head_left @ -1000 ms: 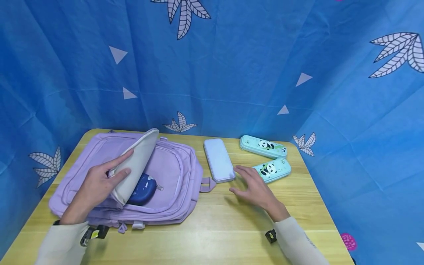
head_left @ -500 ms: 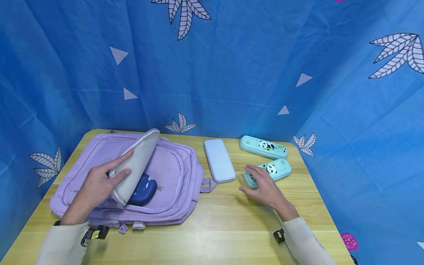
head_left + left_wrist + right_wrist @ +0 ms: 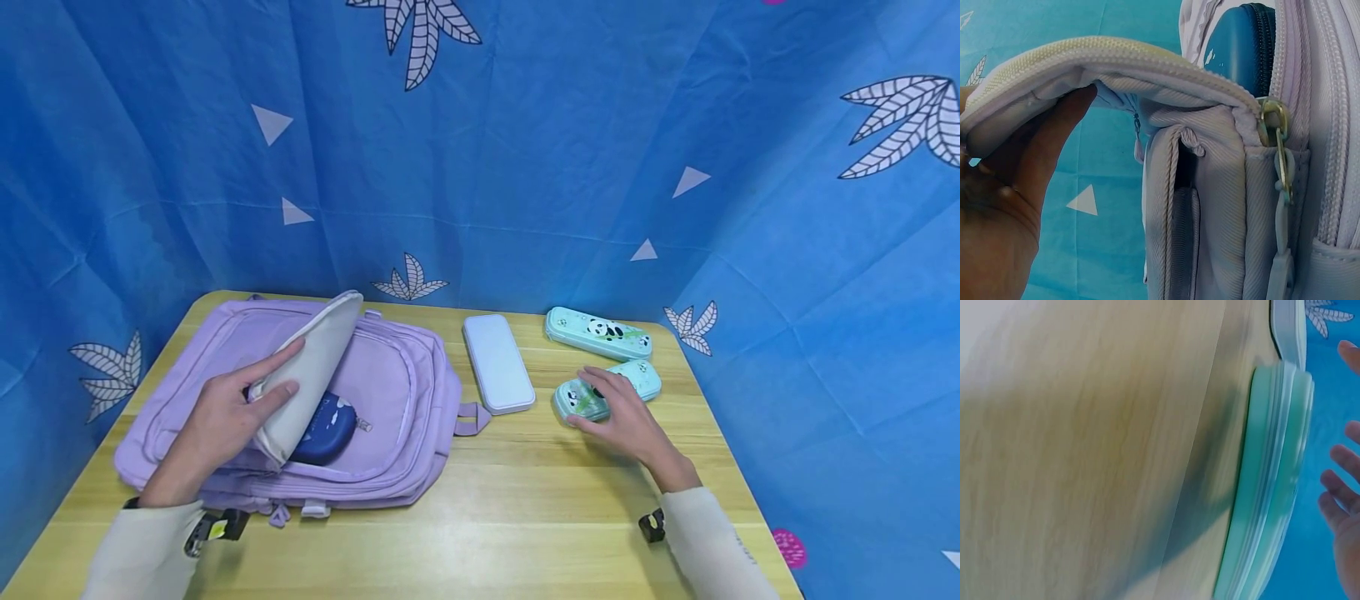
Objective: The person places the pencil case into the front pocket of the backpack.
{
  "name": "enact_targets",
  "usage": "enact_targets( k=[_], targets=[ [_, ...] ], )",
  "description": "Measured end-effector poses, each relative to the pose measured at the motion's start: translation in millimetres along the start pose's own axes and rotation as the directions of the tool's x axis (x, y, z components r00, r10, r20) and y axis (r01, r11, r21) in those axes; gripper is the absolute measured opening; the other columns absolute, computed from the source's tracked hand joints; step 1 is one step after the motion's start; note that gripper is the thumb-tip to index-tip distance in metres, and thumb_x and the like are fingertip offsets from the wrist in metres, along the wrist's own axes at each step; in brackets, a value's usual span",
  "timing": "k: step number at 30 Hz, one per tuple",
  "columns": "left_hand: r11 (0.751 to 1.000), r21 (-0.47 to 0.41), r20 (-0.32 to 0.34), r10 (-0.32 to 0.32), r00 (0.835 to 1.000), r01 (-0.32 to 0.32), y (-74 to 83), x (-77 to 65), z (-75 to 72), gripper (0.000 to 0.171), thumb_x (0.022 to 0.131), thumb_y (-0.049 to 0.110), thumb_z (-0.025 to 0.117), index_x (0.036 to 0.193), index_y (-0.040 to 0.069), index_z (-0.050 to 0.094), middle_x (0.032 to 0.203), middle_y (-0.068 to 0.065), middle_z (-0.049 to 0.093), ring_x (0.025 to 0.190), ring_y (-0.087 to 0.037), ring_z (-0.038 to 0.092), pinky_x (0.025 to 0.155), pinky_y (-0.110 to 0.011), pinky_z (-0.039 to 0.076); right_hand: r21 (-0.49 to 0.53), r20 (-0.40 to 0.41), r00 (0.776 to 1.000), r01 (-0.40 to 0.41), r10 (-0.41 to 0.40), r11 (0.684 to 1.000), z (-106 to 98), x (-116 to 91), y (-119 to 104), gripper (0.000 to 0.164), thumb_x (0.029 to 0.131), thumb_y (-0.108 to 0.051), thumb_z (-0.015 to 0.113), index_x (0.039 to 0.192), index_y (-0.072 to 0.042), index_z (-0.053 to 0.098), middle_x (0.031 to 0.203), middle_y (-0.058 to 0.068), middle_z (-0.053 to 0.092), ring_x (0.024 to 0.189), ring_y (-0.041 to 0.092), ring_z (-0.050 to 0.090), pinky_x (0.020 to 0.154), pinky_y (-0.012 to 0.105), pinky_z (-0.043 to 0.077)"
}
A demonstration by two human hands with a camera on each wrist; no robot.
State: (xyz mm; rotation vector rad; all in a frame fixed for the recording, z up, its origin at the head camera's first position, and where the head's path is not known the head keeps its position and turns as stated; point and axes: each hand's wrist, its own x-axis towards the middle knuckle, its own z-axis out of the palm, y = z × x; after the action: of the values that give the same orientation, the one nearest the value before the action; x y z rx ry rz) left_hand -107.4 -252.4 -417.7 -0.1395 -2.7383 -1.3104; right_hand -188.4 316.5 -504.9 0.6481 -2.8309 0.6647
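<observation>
A lilac backpack [image 3: 382,358] lies on the left of the table. My left hand [image 3: 221,417] pinches its raised pocket flap [image 3: 318,375], thumb on the pale inner side. Inside the opened pocket sits a dark blue zipped case [image 3: 326,433], its rounded end showing beside the zipper in the left wrist view. At the right, my right hand [image 3: 630,421] hovers over the nearer mint panda pencil case [image 3: 573,402], partly covering it. The right wrist view shows spread fingers apart from that mint pencil case [image 3: 1263,487].
Another mint panda pencil case [image 3: 598,332] lies behind, near the back edge. A pale bluish-white pencil case [image 3: 498,367] is between the backpack and the mint ones. A strap loop [image 3: 471,419] sticks out from the backpack. Blue curtains [image 3: 480,167] surround the wooden table [image 3: 510,517].
My right hand has moved right, from beside the pale pencil case to over the nearer mint one. The left hand stays on the flap.
</observation>
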Motion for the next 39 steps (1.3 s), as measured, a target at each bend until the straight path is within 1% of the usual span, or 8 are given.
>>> enact_targets(
  k=[7, 14, 20, 24, 29, 32, 37, 39],
  targets=[
    [1.0, -0.012, 0.009, -0.006, 1.0, 0.006, 1.2, -0.3, 0.0, 0.055, 0.111, 0.03, 0.066, 0.164, 0.029, 0.051, 0.161, -0.032, 0.052, 0.088, -0.012, 0.067, 0.068, -0.027, 0.056, -0.01, -0.011, 1.0, -0.001, 0.001, 1.0, -5, -4, 13, 0.079, 0.088, -0.033, 0.091, 0.153, -0.001, 0.059, 0.159, 0.024, 0.056, 0.145, 0.05, 0.05, 0.119, 0.068, 0.039],
    [1.0, -0.024, 0.01, -0.001, 1.0, 0.001, -0.2, 0.4, 0.2, 0.055, 0.111, 0.029, 0.066, 0.164, 0.028, 0.051, 0.161, -0.032, 0.052, 0.084, -0.013, 0.067, 0.066, -0.028, 0.056, -0.034, -0.002, 1.0, -0.022, 0.022, 0.999, -12, -5, 23, 0.08, 0.089, -0.034, 0.09, 0.153, 0.0, 0.058, 0.16, 0.026, 0.054, 0.146, 0.052, 0.048, 0.119, 0.072, 0.037],
    [0.999, -0.032, 0.006, 0.009, 1.0, -0.009, -1.5, 0.2, 0.6, 0.055, 0.111, 0.028, 0.066, 0.164, 0.027, 0.051, 0.16, -0.032, 0.052, 0.083, -0.012, 0.067, 0.064, -0.029, 0.057, -0.048, 0.029, 0.998, -0.055, 0.057, 0.997, -15, -4, 37, 0.083, 0.09, -0.036, 0.09, 0.156, -0.001, 0.056, 0.162, 0.026, 0.052, 0.149, 0.052, 0.043, 0.122, 0.072, 0.032],
    [0.999, -0.039, 0.008, 0.008, 1.0, -0.008, -1.9, -0.5, 0.7, 0.055, 0.111, 0.028, 0.066, 0.164, 0.027, 0.051, 0.161, -0.032, 0.052, 0.084, -0.011, 0.067, 0.064, -0.029, 0.057, -0.041, 0.04, 0.997, -0.069, 0.07, 0.997, -18, -4, 44, 0.084, 0.09, -0.037, 0.09, 0.157, -0.001, 0.054, 0.163, 0.027, 0.05, 0.151, 0.053, 0.042, 0.122, 0.073, 0.032],
    [1.0, -0.03, 0.007, 0.005, 1.0, -0.005, -1.9, -0.7, 0.5, 0.055, 0.111, 0.029, 0.066, 0.164, 0.027, 0.051, 0.161, -0.032, 0.051, 0.086, -0.011, 0.067, 0.065, -0.028, 0.057, -0.028, 0.069, 0.991, -0.113, 0.114, 0.993, -22, -6, 52, 0.087, 0.091, -0.041, 0.088, 0.159, 0.0, 0.052, 0.166, 0.029, 0.045, 0.153, 0.056, 0.038, 0.122, 0.075, 0.031],
    [1.0, -0.022, 0.007, 0.003, 1.0, -0.002, -2.0, -0.5, 0.7, 0.055, 0.111, 0.029, 0.066, 0.164, 0.027, 0.051, 0.162, -0.031, 0.051, 0.091, -0.015, 0.067, 0.067, -0.027, 0.057, -0.027, 0.09, 0.985, -0.146, 0.148, 0.989, -22, -8, 57, 0.088, 0.092, -0.044, 0.087, 0.16, -0.001, 0.051, 0.168, 0.03, 0.042, 0.154, 0.057, 0.035, 0.122, 0.076, 0.03],
    [1.0, -0.023, 0.009, -0.008, 1.0, 0.008, -2.0, -0.3, 1.0, 0.055, 0.111, 0.03, 0.066, 0.164, 0.029, 0.05, 0.164, -0.029, 0.049, 0.107, -0.031, 0.067, 0.071, -0.025, 0.056, -0.014, 0.116, 0.975, -0.189, 0.19, 0.982, -22, -10, 63, 0.089, 0.093, -0.046, 0.086, 0.161, -0.001, 0.05, 0.17, 0.029, 0.038, 0.156, 0.057, 0.032, 0.123, 0.076, 0.029],
    [1.0, -0.024, 0.01, -0.01, 1.0, 0.01, -2.3, -0.3, 1.0, 0.055, 0.111, 0.03, 0.066, 0.164, 0.03, 0.05, 0.165, -0.029, 0.048, 0.112, -0.035, 0.066, 0.073, -0.024, 0.056, -0.014, 0.122, 0.973, -0.196, 0.196, 0.981, -22, -11, 65, 0.088, 0.094, -0.046, 0.085, 0.161, -0.001, 0.049, 0.171, 0.029, 0.037, 0.156, 0.057, 0.03, 0.123, 0.076, 0.028]
  ],
)
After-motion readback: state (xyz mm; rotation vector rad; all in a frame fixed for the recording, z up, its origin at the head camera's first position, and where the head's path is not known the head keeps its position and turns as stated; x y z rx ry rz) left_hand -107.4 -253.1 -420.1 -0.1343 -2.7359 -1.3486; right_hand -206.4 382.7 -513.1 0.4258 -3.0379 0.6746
